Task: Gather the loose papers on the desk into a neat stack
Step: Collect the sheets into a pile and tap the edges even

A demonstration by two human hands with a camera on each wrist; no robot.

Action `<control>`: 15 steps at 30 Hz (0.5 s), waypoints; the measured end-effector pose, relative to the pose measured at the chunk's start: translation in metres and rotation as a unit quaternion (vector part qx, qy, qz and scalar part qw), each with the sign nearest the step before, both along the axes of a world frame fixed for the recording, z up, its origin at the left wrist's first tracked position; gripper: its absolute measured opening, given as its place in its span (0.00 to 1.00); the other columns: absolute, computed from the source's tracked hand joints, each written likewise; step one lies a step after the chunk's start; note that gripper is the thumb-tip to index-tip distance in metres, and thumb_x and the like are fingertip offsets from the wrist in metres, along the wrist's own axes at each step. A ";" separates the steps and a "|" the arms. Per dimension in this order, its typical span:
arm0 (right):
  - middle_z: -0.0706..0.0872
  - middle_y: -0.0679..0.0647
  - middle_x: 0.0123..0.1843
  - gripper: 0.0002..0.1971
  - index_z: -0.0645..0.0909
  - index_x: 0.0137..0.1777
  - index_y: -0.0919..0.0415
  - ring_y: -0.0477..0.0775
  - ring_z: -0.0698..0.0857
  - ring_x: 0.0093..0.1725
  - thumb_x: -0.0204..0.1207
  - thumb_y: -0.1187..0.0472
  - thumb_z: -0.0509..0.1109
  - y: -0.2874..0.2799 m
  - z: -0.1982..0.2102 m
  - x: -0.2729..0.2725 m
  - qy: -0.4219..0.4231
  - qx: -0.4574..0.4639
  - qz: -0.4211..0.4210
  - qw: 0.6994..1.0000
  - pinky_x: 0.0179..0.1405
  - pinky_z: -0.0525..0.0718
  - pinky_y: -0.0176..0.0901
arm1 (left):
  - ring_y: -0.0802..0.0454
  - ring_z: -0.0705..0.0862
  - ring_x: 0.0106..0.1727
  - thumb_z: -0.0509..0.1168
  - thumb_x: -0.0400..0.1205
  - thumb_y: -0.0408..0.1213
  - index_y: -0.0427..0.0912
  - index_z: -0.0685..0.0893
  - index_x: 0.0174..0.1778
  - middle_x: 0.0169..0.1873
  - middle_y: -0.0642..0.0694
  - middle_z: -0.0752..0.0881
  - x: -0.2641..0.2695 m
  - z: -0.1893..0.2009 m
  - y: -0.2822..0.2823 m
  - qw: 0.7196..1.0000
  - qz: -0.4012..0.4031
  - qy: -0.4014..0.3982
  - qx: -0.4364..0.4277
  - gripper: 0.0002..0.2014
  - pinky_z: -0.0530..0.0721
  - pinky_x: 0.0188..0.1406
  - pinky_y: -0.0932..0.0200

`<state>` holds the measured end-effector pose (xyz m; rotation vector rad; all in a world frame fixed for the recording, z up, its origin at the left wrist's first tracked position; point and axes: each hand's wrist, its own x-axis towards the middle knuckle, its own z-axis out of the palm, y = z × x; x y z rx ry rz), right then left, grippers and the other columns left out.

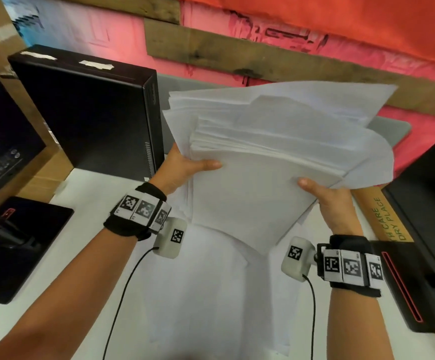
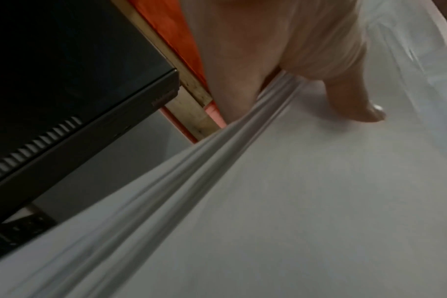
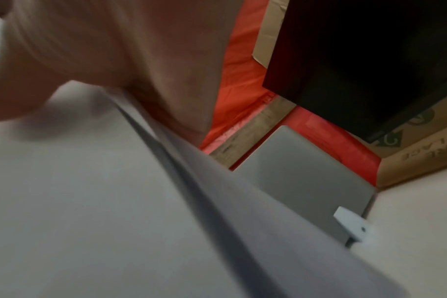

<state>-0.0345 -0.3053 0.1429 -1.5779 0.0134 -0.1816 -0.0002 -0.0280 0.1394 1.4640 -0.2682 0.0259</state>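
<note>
A thick, uneven bundle of white papers point(image 1: 263, 162) is lifted above the white desk point(image 1: 86, 255), its sheets fanned and misaligned, far ends drooping. My left hand point(image 1: 185, 165) grips the bundle's left edge, thumb on top, fingers hidden underneath. My right hand point(image 1: 333, 201) grips the right edge the same way. In the left wrist view the thumb point(image 2: 355, 100) presses on the top sheet of the papers point(image 2: 293, 201), layered edges showing. In the right wrist view the palm point(image 3: 115, 50) lies against the papers point(image 3: 89, 201). More white sheets point(image 1: 211, 294) lie flat on the desk below.
A black computer case point(image 1: 89, 120) stands at the left, with a dark flat device point(image 1: 16, 245) nearer me. A black unit with a red stripe point(image 1: 408, 287) and a cardboard box point(image 1: 382, 214) sit at the right. A grey panel point(image 3: 301, 181) and red wall back the desk.
</note>
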 end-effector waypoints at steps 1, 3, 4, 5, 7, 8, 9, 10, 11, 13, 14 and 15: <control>0.91 0.36 0.41 0.33 0.83 0.53 0.54 0.36 0.88 0.46 0.44 0.48 0.85 0.000 -0.001 0.001 0.010 -0.005 0.017 1.000 0.48 0.84 0.31 | 0.64 0.86 0.52 0.69 0.70 0.18 0.46 0.77 0.57 0.48 0.54 0.87 0.000 -0.003 0.002 1.000 -0.010 0.007 0.007 0.24 0.85 0.54 0.66; 0.91 0.38 0.45 0.43 0.82 0.55 0.52 0.39 0.88 0.49 0.35 0.42 0.86 0.003 -0.007 0.002 0.025 -0.010 0.042 0.999 0.47 0.85 0.30 | 0.65 0.87 0.51 0.69 0.70 0.19 0.51 0.79 0.54 0.44 0.59 0.90 -0.001 -0.010 0.003 0.999 -0.027 0.024 0.015 0.24 0.85 0.55 0.66; 0.91 0.39 0.47 0.43 0.83 0.54 0.50 0.41 0.88 0.51 0.33 0.39 0.86 0.003 -0.011 0.003 0.024 -0.007 0.054 0.998 0.49 0.86 0.32 | 0.66 0.86 0.52 0.69 0.70 0.19 0.53 0.78 0.54 0.44 0.63 0.90 0.000 -0.013 0.003 0.999 -0.032 0.028 0.018 0.25 0.84 0.55 0.67; 0.91 0.40 0.47 0.43 0.83 0.53 0.49 0.42 0.88 0.52 0.32 0.38 0.85 0.003 -0.014 0.004 0.023 0.002 0.059 0.998 0.51 0.86 0.35 | 0.67 0.86 0.52 0.69 0.70 0.19 0.54 0.78 0.55 0.44 0.65 0.89 0.002 -0.016 0.003 0.999 -0.038 0.031 0.019 0.26 0.84 0.54 0.68; 0.91 0.41 0.47 0.42 0.83 0.52 0.49 0.43 0.88 0.52 0.33 0.38 0.86 0.004 -0.016 0.005 0.020 0.024 0.058 0.998 0.54 0.85 0.38 | 0.68 0.85 0.53 0.71 0.70 0.21 0.56 0.77 0.56 0.45 0.65 0.89 0.006 -0.018 0.003 0.998 -0.042 0.036 0.021 0.27 0.83 0.53 0.70; 0.91 0.41 0.48 0.42 0.82 0.54 0.50 0.43 0.88 0.52 0.34 0.38 0.86 0.005 -0.017 0.007 0.014 0.030 0.059 0.998 0.54 0.85 0.38 | 0.68 0.85 0.53 0.71 0.70 0.22 0.56 0.77 0.56 0.46 0.64 0.89 0.008 -0.020 0.004 0.998 -0.039 0.038 0.019 0.27 0.83 0.53 0.70; 0.91 0.41 0.48 0.44 0.81 0.55 0.50 0.43 0.88 0.53 0.34 0.38 0.86 0.007 -0.015 0.009 0.011 0.029 0.064 0.997 0.54 0.85 0.36 | 0.68 0.85 0.52 0.71 0.70 0.22 0.56 0.77 0.56 0.47 0.61 0.88 0.010 -0.021 0.004 0.998 -0.037 0.042 0.015 0.27 0.83 0.54 0.69; 0.91 0.40 0.48 0.45 0.80 0.56 0.50 0.43 0.87 0.53 0.34 0.37 0.86 0.010 -0.012 0.011 0.013 0.025 0.073 0.997 0.55 0.85 0.36 | 0.68 0.85 0.52 0.71 0.71 0.22 0.55 0.77 0.57 0.49 0.59 0.87 0.011 -0.023 0.003 0.998 -0.031 0.046 0.011 0.26 0.83 0.56 0.68; 0.91 0.40 0.47 0.44 0.80 0.55 0.49 0.42 0.87 0.53 0.35 0.37 0.85 0.012 -0.009 0.013 0.015 0.020 0.075 0.997 0.56 0.85 0.36 | 0.67 0.85 0.52 0.70 0.71 0.22 0.54 0.77 0.56 0.51 0.57 0.86 0.013 -0.025 0.002 0.999 -0.018 0.050 0.005 0.25 0.83 0.58 0.65; 0.91 0.40 0.46 0.33 0.80 0.54 0.49 0.42 0.88 0.51 0.48 0.41 0.83 0.011 -0.011 0.018 0.017 0.022 0.060 0.998 0.55 0.85 0.40 | 0.60 0.86 0.54 0.71 0.71 0.24 0.51 0.78 0.56 0.53 0.51 0.85 0.017 -0.029 0.001 0.997 0.022 0.063 -0.025 0.22 0.83 0.62 0.54; 0.91 0.40 0.44 0.22 0.80 0.53 0.50 0.41 0.88 0.48 0.59 0.46 0.79 0.009 -0.013 0.018 0.020 0.020 0.048 0.998 0.54 0.85 0.43 | 0.55 0.86 0.56 0.73 0.70 0.26 0.49 0.78 0.57 0.53 0.49 0.85 0.018 -0.029 0.003 0.996 0.037 0.073 -0.047 0.22 0.83 0.62 0.50; 0.91 0.39 0.41 0.13 0.81 0.51 0.50 0.41 0.88 0.46 0.67 0.51 0.75 0.007 -0.018 0.018 0.030 0.009 0.033 0.999 0.53 0.84 0.46 | 0.50 0.85 0.58 0.73 0.69 0.28 0.47 0.79 0.58 0.54 0.47 0.86 0.018 -0.030 0.005 0.993 0.048 0.079 -0.067 0.22 0.83 0.62 0.49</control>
